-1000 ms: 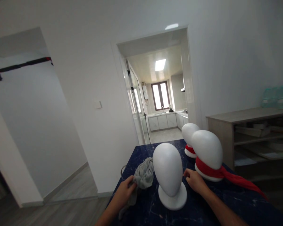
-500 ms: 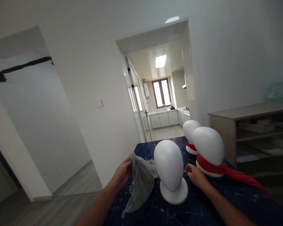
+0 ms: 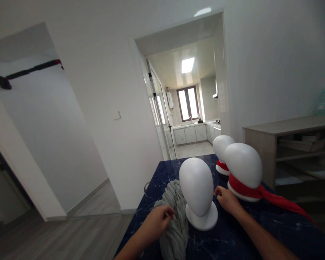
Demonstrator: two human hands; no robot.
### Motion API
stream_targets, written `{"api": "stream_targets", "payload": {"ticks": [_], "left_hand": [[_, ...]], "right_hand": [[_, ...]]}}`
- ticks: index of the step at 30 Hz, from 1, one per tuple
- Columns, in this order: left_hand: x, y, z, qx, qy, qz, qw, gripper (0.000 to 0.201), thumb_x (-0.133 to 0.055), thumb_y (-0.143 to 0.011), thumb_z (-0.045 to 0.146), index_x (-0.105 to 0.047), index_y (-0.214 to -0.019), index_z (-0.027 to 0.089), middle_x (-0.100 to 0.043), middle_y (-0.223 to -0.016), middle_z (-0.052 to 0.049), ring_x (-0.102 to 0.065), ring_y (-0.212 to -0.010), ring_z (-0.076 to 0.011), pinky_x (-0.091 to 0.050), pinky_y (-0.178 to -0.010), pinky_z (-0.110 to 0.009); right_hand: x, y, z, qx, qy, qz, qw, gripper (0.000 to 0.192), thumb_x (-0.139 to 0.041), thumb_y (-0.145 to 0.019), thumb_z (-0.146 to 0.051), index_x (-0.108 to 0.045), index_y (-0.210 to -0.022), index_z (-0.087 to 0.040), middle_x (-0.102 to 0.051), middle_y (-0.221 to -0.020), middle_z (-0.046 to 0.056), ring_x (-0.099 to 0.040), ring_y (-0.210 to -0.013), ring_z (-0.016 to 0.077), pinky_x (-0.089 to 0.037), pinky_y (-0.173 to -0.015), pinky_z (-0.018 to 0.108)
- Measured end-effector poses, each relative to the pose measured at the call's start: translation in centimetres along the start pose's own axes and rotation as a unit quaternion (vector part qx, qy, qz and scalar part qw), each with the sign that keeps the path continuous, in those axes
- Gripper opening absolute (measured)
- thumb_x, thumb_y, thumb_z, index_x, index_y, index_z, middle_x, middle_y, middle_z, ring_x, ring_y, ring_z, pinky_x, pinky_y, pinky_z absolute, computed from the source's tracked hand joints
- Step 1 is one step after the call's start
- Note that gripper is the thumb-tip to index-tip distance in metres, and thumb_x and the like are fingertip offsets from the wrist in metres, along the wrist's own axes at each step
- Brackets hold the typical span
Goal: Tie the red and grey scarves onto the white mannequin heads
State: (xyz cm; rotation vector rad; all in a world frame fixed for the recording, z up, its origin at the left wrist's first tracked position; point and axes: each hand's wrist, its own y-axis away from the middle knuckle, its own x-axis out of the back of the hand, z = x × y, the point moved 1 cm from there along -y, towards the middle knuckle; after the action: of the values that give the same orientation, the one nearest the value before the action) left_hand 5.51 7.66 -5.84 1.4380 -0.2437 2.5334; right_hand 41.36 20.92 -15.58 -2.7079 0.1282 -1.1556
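A white mannequin head stands on its round base on the dark blue table. Against its left side lies a bunched grey scarf, running toward the near edge. My left hand is over the scarf's left edge with its fingers curled in on the cloth; the exact grip is partly hidden. Just right of the head is my right hand, closed, fingertips pinched close to the head's side; whatever they may hold cannot be made out. Farther right, a second white head wears a red scarf around its neck.
Behind the second head stands a third white head with red cloth at its neck. The marbled table is dark blue. At right is a wooden shelf unit holding papers and trays. A doorway opens onto a kitchen.
My left hand has moved right and nearer to me. The grey scarf, hanging spread from that hand before, now lies gathered beside the head. My right hand has hardly moved.
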Motion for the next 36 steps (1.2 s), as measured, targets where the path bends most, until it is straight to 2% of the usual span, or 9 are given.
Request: {"api": "stream_targets", "payload": {"ticks": [3, 7, 10, 14, 19, 24, 27, 31, 36], "left_hand": [[0.5, -3.8, -0.7, 0.093, -0.104, 0.061, 0.988, 0.028, -0.054, -0.096, 0.037, -0.074, -0.102, 0.019, -0.079, -0.104, -0.012, -0.073, -0.097, -0.0266, -0.049, -0.081, -0.032], [0.1, -5.6, -0.1, 0.071, -0.136, 0.017, 0.988, 0.013, -0.064, -0.087, 0.026, -0.075, -0.09, 0.021, -0.079, -0.091, -0.01, -0.073, -0.086, -0.0272, -0.049, -0.075, -0.032], [0.0, -3.9, 0.5, -0.036, -0.118, -0.07, 0.99, 0.026, -0.062, -0.076, 0.009, -0.077, -0.088, 0.026, -0.079, -0.089, -0.004, -0.073, -0.086, -0.0251, -0.051, -0.078, -0.032], [0.1, -0.5, -0.1, -0.175, -0.075, -0.191, 0.963, 0.061, -0.057, -0.063, -0.002, -0.079, -0.108, 0.031, -0.075, -0.124, -0.002, -0.069, -0.116, -0.0262, -0.05, -0.102, -0.035], [-0.6, 1.9, -1.9, -0.194, -0.111, -0.178, 0.958, 0.088, -0.065, -0.06, 0.002, -0.061, -0.141, 0.033, -0.054, -0.158, -0.005, -0.047, -0.144, -0.0362, -0.031, -0.123, -0.049], [-0.2, 1.1, -1.7, -0.188, -0.085, -0.128, 0.97, 0.029, -0.066, -0.068, 0.004, -0.068, -0.088, 0.024, -0.071, -0.111, -0.002, -0.06, -0.114, -0.0243, -0.042, -0.107, -0.038], [0.9, 0.6, -1.5, -0.199, -0.007, -0.151, 0.968, 0.015, -0.076, -0.072, 0.013, -0.065, -0.077, 0.022, -0.071, -0.122, -0.003, -0.06, -0.119, -0.0255, -0.041, -0.11, -0.04], [2.0, 0.8, -1.6, -0.17, 0.061, -0.16, 0.97, 0.04, -0.073, -0.076, 0.012, -0.071, -0.113, 0.026, -0.067, -0.14, -0.005, -0.059, -0.129, -0.028, -0.042, -0.114, -0.043], [0.6, 0.7, -0.5, -0.224, -0.039, -0.186, 0.956, 0.092, -0.069, -0.067, 0.005, -0.053, -0.152, 0.036, -0.053, -0.161, -0.004, -0.041, -0.151, -0.0363, -0.027, -0.127, -0.053]], "right_hand": [[0.1, 0.2, -0.1, -0.003, 0.0, 0.001, 1.0, 0.024, -0.052, -0.083, -0.003, -0.068, -0.09, -0.02, -0.069, -0.073, 0.0, -0.061, -0.068, 0.0152, -0.033, -0.061, 0.025], [0.4, 0.4, -0.3, -0.003, 0.0, 0.003, 1.0, 0.024, -0.053, -0.083, -0.003, -0.068, -0.09, -0.02, -0.07, -0.075, 0.0, -0.062, -0.07, 0.0157, -0.034, -0.062, 0.025], [0.4, 0.3, -0.3, -0.003, 0.003, -0.001, 1.0, 0.024, -0.053, -0.084, -0.004, -0.069, -0.09, -0.021, -0.071, -0.077, 0.001, -0.063, -0.072, 0.016, -0.034, -0.064, 0.025], [0.3, 0.2, -0.2, -0.004, 0.011, -0.009, 1.0, 0.023, -0.054, -0.083, -0.005, -0.069, -0.091, -0.021, -0.072, -0.08, 0.002, -0.063, -0.072, 0.0164, -0.033, -0.064, 0.026], [0.3, 0.3, -0.3, -0.002, 0.018, -0.011, 1.0, 0.024, -0.055, -0.083, -0.005, -0.07, -0.092, -0.021, -0.074, -0.084, 0.002, -0.064, -0.074, 0.0166, -0.033, -0.065, 0.026], [0.3, 0.4, -0.3, -0.004, 0.021, -0.007, 1.0, 0.025, -0.054, -0.082, -0.005, -0.07, -0.092, -0.021, -0.073, -0.082, 0.002, -0.063, -0.073, 0.0167, -0.033, -0.065, 0.026], [0.3, 0.5, -0.4, -0.007, 0.022, -0.006, 1.0, 0.024, -0.054, -0.082, -0.005, -0.07, -0.091, -0.021, -0.073, -0.081, 0.002, -0.063, -0.072, 0.0164, -0.033, -0.064, 0.026], [0.4, 0.6, -0.5, -0.005, 0.019, -0.004, 1.0, 0.024, -0.053, -0.083, -0.005, -0.07, -0.091, -0.02, -0.072, -0.08, 0.002, -0.063, -0.072, 0.0163, -0.033, -0.063, 0.026], [0.5, 0.6, -0.6, -0.003, 0.014, -0.006, 1.0, 0.024, -0.054, -0.083, -0.004, -0.07, -0.091, -0.021, -0.073, -0.082, 0.002, -0.063, -0.073, 0.0162, -0.034, -0.065, 0.025]]}}
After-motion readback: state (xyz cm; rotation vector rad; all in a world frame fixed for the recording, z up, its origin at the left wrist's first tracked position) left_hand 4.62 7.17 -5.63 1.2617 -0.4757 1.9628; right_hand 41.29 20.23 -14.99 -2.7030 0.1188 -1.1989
